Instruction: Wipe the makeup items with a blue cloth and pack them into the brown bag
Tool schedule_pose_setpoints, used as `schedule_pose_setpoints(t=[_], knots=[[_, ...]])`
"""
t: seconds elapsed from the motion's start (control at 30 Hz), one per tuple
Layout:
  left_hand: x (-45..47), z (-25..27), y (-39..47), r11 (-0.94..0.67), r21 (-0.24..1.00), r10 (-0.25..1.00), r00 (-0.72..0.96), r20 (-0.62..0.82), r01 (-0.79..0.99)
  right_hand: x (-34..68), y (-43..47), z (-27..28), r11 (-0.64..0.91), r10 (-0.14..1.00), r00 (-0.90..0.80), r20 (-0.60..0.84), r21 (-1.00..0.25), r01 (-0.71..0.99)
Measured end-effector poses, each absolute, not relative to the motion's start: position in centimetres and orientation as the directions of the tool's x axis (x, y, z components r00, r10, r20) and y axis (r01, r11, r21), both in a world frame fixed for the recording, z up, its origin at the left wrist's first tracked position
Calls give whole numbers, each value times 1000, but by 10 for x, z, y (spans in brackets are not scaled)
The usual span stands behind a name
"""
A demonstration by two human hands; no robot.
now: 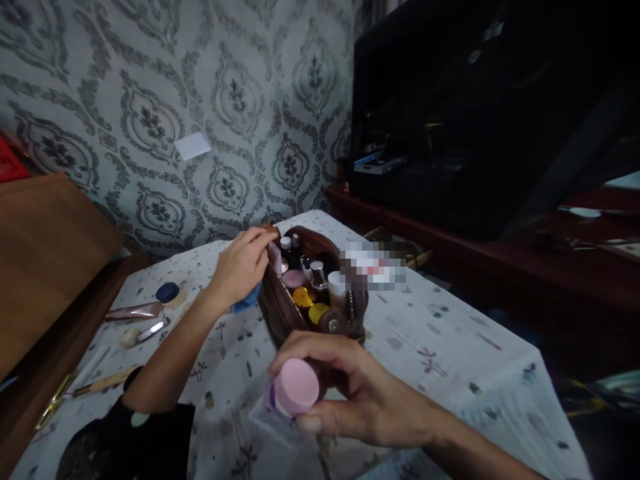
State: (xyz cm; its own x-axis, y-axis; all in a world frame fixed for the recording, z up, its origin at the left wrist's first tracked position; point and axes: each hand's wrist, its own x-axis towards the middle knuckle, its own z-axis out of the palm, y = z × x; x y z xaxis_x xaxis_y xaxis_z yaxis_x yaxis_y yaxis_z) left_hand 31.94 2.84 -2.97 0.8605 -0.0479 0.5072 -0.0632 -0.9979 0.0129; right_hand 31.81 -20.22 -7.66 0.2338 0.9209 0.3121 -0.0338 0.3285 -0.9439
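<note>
A brown leather cosmetic bag [278, 315] stands unzipped on the table, packed with several bottles and jars. My left hand [243, 263] grips the bag's far left rim, its fingers bent over the edge. Between the thumb and fingers of my right hand [357, 390] is a small jar with a pink lid [299, 387], held in front of the bag. Inside the bag I see a silver-capped bottle [317, 275], a white-capped container [337, 288] and yellow round lids [303, 297]. A clear plastic piece [273, 423] shows beneath the jar, partly hidden by it.
A patterned white cloth [430, 387] covers the table. To the left lie a navy-capped jar [168, 291], a pinkish tube [135, 312], a wooden-handled brush [107, 382] and other cosmetics. A brown box [50, 253] borders the left side; a large dark screen [450, 120] stands at the right.
</note>
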Motion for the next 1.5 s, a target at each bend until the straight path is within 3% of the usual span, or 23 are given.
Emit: schedule_pose_setpoints(t=[0.13,0.2,0.3,0.37,0.47,0.53,0.63,0.73,0.83,1.03,1.5], knots=[[331,-28,37,-996,-86,-23,938,347,7,333,-227,-67,359,884,358,300,-927,-109],[327,-28,39,-996,-90,-24,939,342,8,346,-235,-59,382,798,501,333,-924,7],[321,-31,41,-999,-46,-30,929,370,-14,370,-238,-40,389,554,714,427,-892,232],[318,-35,43,-1000,-10,-21,919,395,-19,387,-231,-27,404,422,750,509,-846,348],[317,-42,48,-999,36,-6,899,438,-24,416,-208,-14,414,383,672,634,-768,488],[317,-46,51,-998,59,4,891,454,-26,435,-187,-12,343,426,580,694,-717,607],[317,-48,54,-997,76,10,892,452,-27,459,-156,-17,208,510,384,770,-543,813],[317,-48,55,-996,79,-4,895,446,-44,474,-134,-23,130,636,243,732,-412,902],[316,-48,56,-995,87,-11,892,451,-56,481,-121,-23,99,747,175,642,-368,925],[315,-49,57,-995,83,-15,889,457,-59,487,-110,-16,47,853,107,512,-280,959],[315,-49,58,-996,59,-37,878,477,-74,485,-81,-6,-165,955,180,237,-83,983]])
